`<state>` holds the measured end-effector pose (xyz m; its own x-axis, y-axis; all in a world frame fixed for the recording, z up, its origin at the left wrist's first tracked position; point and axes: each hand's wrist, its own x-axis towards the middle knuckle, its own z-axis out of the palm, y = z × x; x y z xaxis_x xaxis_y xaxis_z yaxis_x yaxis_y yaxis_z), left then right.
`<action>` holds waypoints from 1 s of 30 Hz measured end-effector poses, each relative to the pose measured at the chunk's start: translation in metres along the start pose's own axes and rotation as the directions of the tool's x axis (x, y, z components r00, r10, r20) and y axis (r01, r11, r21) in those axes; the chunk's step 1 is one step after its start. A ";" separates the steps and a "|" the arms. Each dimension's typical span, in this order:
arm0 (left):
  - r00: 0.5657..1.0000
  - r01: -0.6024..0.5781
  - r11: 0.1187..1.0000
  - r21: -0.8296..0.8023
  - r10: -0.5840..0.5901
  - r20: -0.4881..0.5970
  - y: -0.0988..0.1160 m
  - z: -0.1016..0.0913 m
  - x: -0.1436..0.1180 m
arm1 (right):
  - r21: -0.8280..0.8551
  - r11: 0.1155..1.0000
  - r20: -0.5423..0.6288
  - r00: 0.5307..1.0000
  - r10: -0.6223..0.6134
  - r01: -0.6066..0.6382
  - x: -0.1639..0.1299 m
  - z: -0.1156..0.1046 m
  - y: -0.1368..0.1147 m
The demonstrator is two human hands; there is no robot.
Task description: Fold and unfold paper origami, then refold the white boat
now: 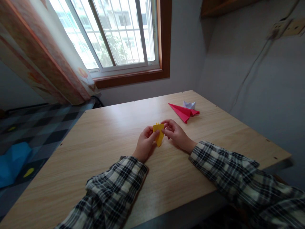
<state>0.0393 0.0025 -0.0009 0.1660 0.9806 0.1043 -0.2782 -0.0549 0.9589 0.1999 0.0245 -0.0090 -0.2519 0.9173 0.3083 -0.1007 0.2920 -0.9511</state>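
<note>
Honestly, I've got both my left hand (144, 142) and right hand (173, 132) pinched shut on the folded yellow paper (158, 133) mid-table, red paper plane (183, 112) at 2 o'clock, and squeezing unevenly could skew the crease.

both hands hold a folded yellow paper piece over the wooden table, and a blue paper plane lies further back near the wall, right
Not quite: the head view shows the paper plane is red, not blue. Both the left hand and right hand do hold the folded yellow paper piece over the wooden table.
</note>
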 end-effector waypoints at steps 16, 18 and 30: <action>0.999 0.008 1.000 0.009 -0.008 -0.032 0.003 0.001 -0.001 | -0.208 0.976 -0.063 0.996 -0.071 0.056 0.002 -0.005 0.008; 0.999 0.008 1.000 0.021 -0.007 -0.035 0.003 0.000 -0.001 | -0.195 0.979 -0.077 0.995 -0.067 0.051 0.002 -0.004 0.009; 1.000 -0.011 1.000 0.029 0.012 -0.026 -0.002 -0.005 0.002 | -0.043 0.998 -0.064 0.997 -0.039 0.036 0.003 -0.002 0.008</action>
<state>0.0360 0.0056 -0.0043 0.1386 0.9844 0.1087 -0.2527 -0.0709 0.9649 0.2003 0.0299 -0.0163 -0.1856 0.9207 0.3432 -0.0679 0.3364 -0.9393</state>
